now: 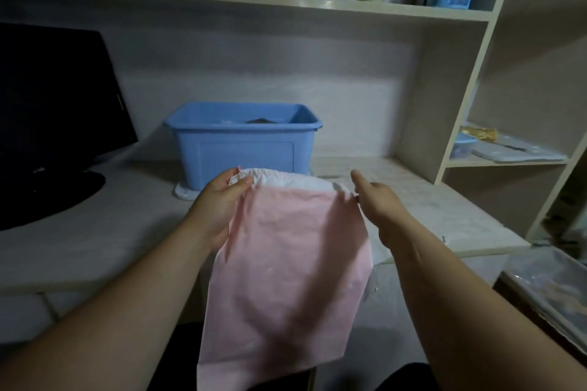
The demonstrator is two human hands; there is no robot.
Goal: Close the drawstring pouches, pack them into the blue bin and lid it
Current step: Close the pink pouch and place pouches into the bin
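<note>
Both hands [219,200] pinch the pink pouch [286,263], apparently half-gathered.

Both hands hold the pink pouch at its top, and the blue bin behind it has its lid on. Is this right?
Wrong on the lid: the head view shows the blue bin open, unlidded. The left hand and right hand do hold the pink pouch at its top.

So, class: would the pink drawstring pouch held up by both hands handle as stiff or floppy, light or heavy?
Probably floppy: the pink pouch hangs limp and creased from the left hand and right hand gripping its gathered top. Likely light and near empty, since it hangs flat without bulging.
</note>
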